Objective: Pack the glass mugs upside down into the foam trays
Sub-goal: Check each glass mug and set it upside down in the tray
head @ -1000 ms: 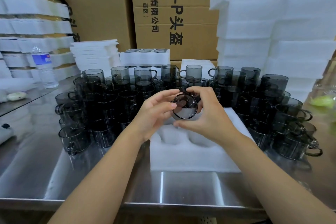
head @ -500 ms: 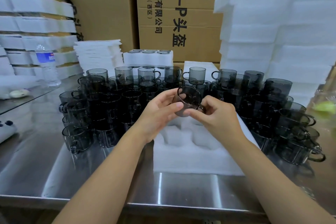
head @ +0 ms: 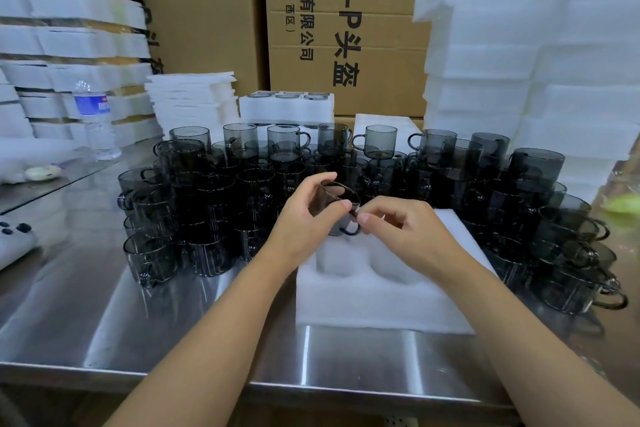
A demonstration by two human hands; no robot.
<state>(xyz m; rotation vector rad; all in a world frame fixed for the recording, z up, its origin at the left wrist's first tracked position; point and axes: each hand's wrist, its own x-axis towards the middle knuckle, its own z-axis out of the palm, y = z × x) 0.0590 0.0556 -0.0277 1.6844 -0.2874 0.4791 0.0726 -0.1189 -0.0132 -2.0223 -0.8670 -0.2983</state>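
Note:
A smoky grey glass mug [head: 337, 199] hangs over the far part of a white foam tray [head: 381, 302] that lies on the steel table. My left hand [head: 304, 218] grips the mug's body with thumb and fingers curled round it. My right hand [head: 398, 229] pinches near the dark handle at the mug's lower right. The mug is tilted, its flat end showing on top. Round pockets in the tray [head: 388, 267] show below my hands with no mugs in them.
Several stacked grey mugs [head: 214, 204] crowd the table left, behind and right [head: 554, 236] of the tray. Tall foam stacks [head: 526, 55] rise at right and left, cardboard boxes [head: 346, 28] behind. A filled foam tray [head: 287, 107] and a water bottle [head: 93, 118] stand farther back.
The mug has been turned from facing the camera to a tilted pose with its flat end up. Both hands have lowered it a little toward the tray.

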